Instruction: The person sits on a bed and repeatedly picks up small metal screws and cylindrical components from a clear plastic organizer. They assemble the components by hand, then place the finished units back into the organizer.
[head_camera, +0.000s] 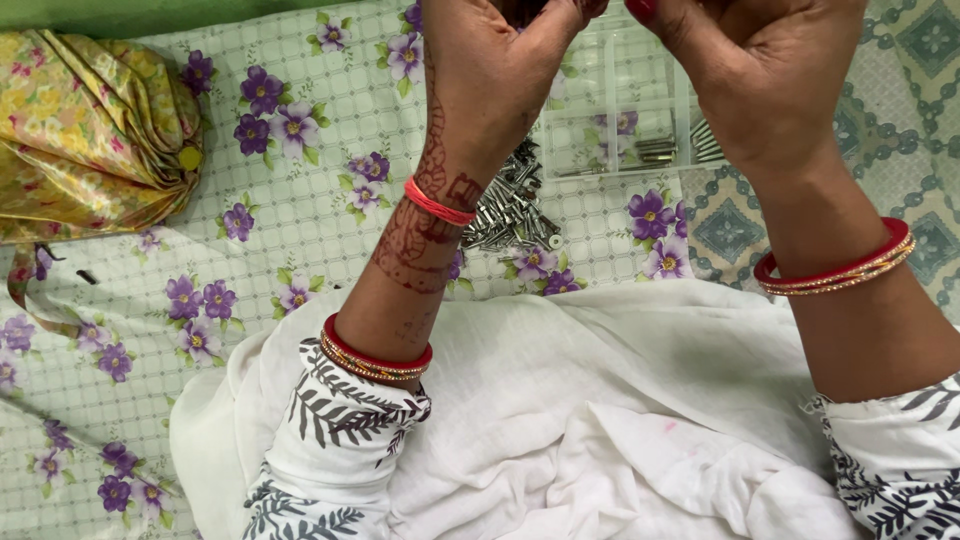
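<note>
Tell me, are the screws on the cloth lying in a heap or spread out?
In a heap: the screws lie piled together on the flowered cloth, beside the clear box.

Home setting, work done on a bed or floor: floral bedsheet (270, 200) with purple flowers, patterned green mat (900, 90), folded yellow floral cloth (90, 130), white cloth (600, 420) over lap; clear plastic organizer box (620, 100) and loose metal screws (510, 215).

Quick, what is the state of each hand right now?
Left hand: raised, fingers curled inward; fingertips are cut off by the top edge, so any held thing cannot be told.
Right hand: raised, fingers bent toward the left; held thing cannot be told.
</note>
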